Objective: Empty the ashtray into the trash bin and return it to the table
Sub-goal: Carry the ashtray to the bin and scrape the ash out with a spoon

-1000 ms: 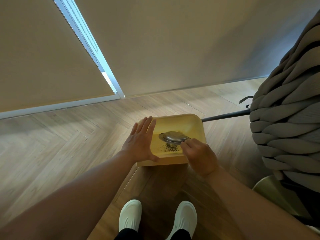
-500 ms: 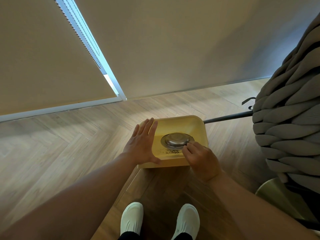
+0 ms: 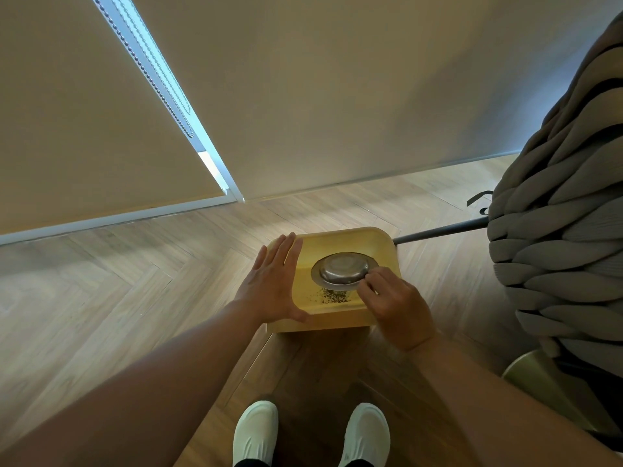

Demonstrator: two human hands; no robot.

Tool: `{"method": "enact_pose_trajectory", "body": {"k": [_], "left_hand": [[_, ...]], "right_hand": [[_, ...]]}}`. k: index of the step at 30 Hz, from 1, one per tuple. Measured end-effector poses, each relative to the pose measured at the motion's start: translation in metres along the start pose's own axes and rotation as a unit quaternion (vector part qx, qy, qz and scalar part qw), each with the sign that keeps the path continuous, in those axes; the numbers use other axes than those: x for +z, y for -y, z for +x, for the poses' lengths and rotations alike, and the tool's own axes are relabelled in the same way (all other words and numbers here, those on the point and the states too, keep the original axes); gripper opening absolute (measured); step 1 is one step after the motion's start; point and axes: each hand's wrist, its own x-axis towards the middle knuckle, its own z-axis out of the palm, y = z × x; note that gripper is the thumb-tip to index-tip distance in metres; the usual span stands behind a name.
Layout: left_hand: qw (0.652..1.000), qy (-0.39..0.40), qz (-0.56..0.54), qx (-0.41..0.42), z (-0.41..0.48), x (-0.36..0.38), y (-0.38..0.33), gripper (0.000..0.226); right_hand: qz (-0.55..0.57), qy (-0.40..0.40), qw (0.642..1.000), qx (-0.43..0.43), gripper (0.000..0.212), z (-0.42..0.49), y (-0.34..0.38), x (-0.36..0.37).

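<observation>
A round metal ashtray (image 3: 342, 271) hangs upside down over the open yellow trash bin (image 3: 387, 254), its underside facing me. My right hand (image 3: 394, 303) pinches its near right rim. Dark ash (image 3: 332, 295) lies scattered on the bin's inner floor below it. My left hand (image 3: 273, 284) rests flat with fingers spread on the bin's left rim, thumb along the near edge. The bin stands on the wooden floor just ahead of my two white shoes (image 3: 256, 433).
A bulky grey knitted seat (image 3: 559, 230) with a dark metal leg (image 3: 441, 230) stands close on the right. A gold-coloured round object (image 3: 532, 369) sits beneath it. Roller blinds with a bead chain (image 3: 151, 82) cover the window straight ahead.
The ashtray has turned from a steep tilt to fully upside down over the bin, and more ash lies on the bin floor. My left hand has stayed on the rim.
</observation>
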Motion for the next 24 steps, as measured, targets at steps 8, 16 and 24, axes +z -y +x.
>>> {"method": "enact_pose_trajectory", "body": {"k": [8,16,24], "left_hand": [[1.0,0.0,-0.007,-0.001,0.0007,0.0012,0.0031,0.148],[1.0,0.001,-0.009,-0.002,0.0009,0.0011,0.0013,0.148],[1.0,0.015,-0.004,-0.003,0.0019,-0.0001,0.0006,0.146]], "right_hand": [[0.007,-0.005,1.0,0.002,0.022,-0.0023,0.0,0.0],[0.006,-0.012,1.0,0.004,0.013,-0.004,-0.0008,0.0002],[0.069,0.036,0.987,0.138,0.021,0.0019,0.0015,-0.0056]]}}
